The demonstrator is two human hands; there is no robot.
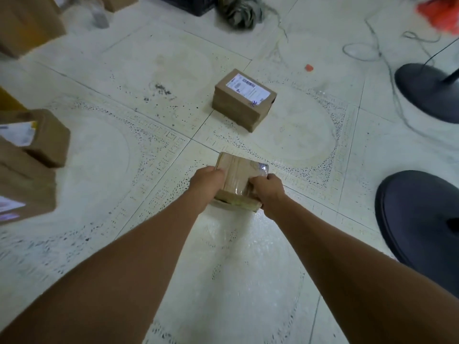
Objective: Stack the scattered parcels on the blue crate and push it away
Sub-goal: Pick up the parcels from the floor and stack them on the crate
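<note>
Both hands, left hand [207, 177] and right hand [267, 187], are clamped on the sides of a taped parcel [239, 181] low over the floor [149, 135]. The glossy tape looks slippery, so the grip could slide mid-lift. The blue crate is out of view, and a labelled parcel [244, 99] sits beyond.

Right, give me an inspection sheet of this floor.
Surface: tiled floor, speckled and scuffed.
Job's things: taped parcel held by both hands; labelled parcel beyond it on the floor; stacked parcels at left; blue crate not seen.
Clutter: orange scrap; dark bundle at top.
Hands: left hand and right hand grip the taped parcel's sides.
Cables: loose cord at upper right.
Surroundings: two dark round bases at right.
</note>
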